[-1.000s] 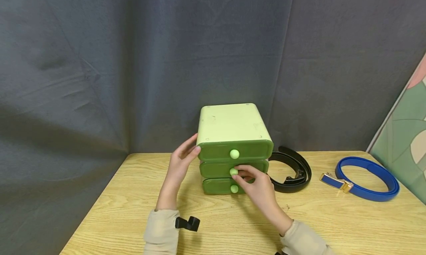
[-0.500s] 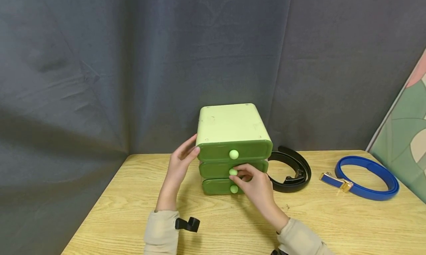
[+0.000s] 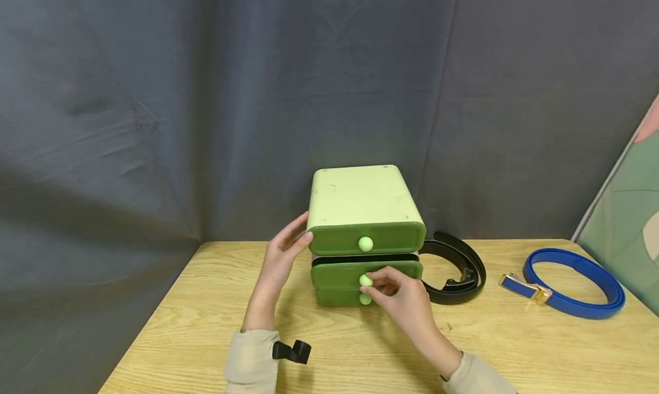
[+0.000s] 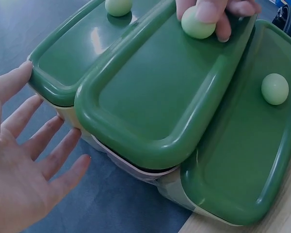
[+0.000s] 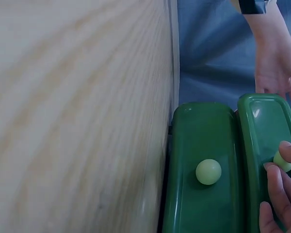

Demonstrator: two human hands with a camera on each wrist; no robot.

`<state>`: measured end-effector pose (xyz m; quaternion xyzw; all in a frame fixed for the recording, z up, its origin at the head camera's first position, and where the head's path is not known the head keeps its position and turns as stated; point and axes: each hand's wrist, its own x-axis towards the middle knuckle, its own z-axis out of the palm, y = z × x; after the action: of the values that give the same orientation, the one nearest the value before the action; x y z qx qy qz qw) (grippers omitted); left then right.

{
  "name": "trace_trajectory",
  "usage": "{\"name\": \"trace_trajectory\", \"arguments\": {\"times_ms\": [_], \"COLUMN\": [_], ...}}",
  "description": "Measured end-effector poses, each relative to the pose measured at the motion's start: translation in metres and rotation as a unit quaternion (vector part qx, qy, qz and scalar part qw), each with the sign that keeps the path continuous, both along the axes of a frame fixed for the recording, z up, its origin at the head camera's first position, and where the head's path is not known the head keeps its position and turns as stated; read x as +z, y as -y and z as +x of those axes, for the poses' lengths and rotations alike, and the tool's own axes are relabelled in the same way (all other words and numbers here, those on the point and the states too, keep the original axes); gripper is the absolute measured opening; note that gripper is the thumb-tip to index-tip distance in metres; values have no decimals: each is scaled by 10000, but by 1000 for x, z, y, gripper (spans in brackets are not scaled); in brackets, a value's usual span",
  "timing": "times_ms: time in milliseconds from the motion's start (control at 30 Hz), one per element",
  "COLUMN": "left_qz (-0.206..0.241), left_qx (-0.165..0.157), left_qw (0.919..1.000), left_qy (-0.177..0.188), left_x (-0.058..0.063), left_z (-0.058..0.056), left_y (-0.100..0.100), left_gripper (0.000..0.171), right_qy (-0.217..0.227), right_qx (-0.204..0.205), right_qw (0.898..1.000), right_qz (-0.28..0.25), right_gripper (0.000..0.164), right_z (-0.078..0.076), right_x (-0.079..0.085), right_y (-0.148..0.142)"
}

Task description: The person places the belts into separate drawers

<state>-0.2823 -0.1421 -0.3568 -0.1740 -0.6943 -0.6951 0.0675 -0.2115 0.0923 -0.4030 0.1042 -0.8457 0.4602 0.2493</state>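
Note:
A small three-drawer cabinet (image 3: 362, 197) with a pale green top and dark green drawer fronts stands near the back of the table. Its middle drawer (image 3: 334, 277) is pulled partly out, with a dark gap showing above its front. My right hand (image 3: 407, 302) pinches the round light-green knob (image 3: 366, 280) of that drawer between thumb and fingers. At the cabinet's upper left side my left hand (image 3: 275, 262) rests with extended fingers, the thumb at the top drawer's (image 4: 72, 58) front corner. The bottom drawer (image 4: 242, 141) is closed and partly hidden in the head view.
Right of the cabinet lies a coiled black belt (image 3: 476, 268). Further right is a coiled blue belt (image 3: 582, 308) with a gold buckle (image 3: 542, 295). A grey curtain (image 3: 257, 108) hangs behind the wooden table (image 3: 206, 325). A patterned panel (image 3: 628, 194) leans at the right.
My right hand has drawn the middle drawer outward, toward me, by its knob. The left hand stays at the cabinet's side. The view has shifted slightly.

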Motion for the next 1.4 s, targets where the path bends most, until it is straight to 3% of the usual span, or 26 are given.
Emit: {"name": "trace_trajectory", "arguments": {"times_ms": [500, 1100, 1400], "left_qz": [-279, -299, -413], "left_qx": [-326, -300, -337], "left_qw": [9991, 9991, 9986], "left_qy": [58, 42, 56], "left_x": [3, 1, 0], "left_z": [-2, -2, 0], "left_y": [6, 7, 8], "left_gripper": [49, 50, 52], "right_qy": [-460, -171, -309], "right_qx": [555, 685, 810], "right_qw": [9972, 9974, 9961], "right_qz": [-172, 132, 171], "right_gripper": [26, 28, 27], "right_z": [17, 58, 71], "right_x": [0, 5, 4], "right_y": [-5, -8, -10]}}
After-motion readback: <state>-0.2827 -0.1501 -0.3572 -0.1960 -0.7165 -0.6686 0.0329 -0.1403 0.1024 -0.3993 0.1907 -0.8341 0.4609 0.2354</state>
